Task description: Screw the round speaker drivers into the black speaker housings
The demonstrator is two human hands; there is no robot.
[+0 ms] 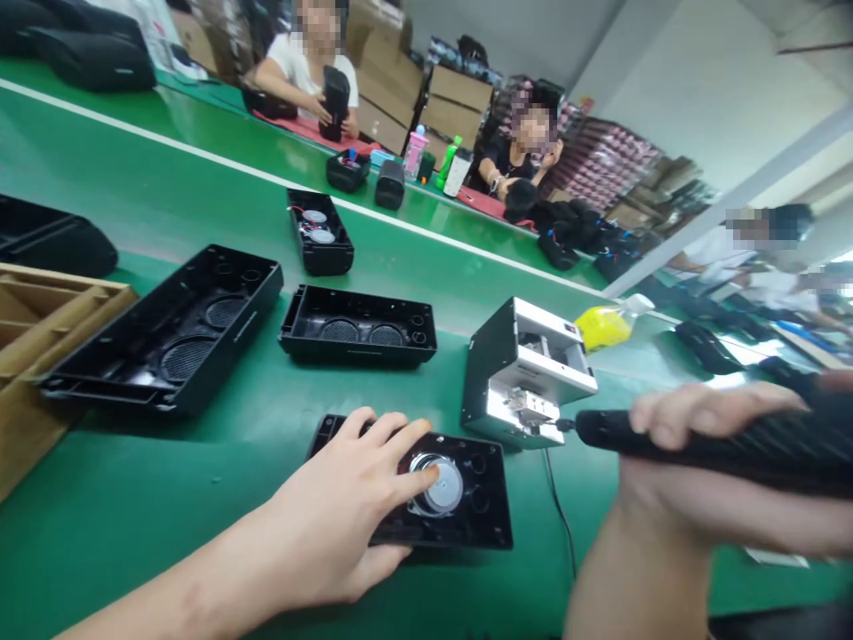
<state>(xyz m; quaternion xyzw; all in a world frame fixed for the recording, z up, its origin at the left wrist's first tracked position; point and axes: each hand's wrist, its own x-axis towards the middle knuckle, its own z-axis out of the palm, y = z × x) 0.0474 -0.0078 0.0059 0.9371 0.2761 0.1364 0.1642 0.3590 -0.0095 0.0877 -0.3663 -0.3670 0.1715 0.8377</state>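
My left hand (363, 498) lies across a black speaker housing (490, 511) on the green table. Its fingers reach over the inside, the thumb is at the near edge, and one fingertip touches a round silver speaker driver (444, 488). Part of the housing is hidden beneath this hand. On the right, my right hand (699, 444) is closed around a black electric screwdriver (613, 428), held nearly level. The screwdriver's tip is at the front of a silver and black screw feeder (497, 373), by its small metal outlet; whether a screw is on the tip cannot be made out.
Two open black housings (360, 351) (219, 267) lie beyond my left hand, and a smaller one with drivers (320, 253) sits farther back. A wooden divided box (59, 311) is at left. A yellow bottle (609, 324) lies behind the feeder. Co-workers (310, 76) sit across the table.
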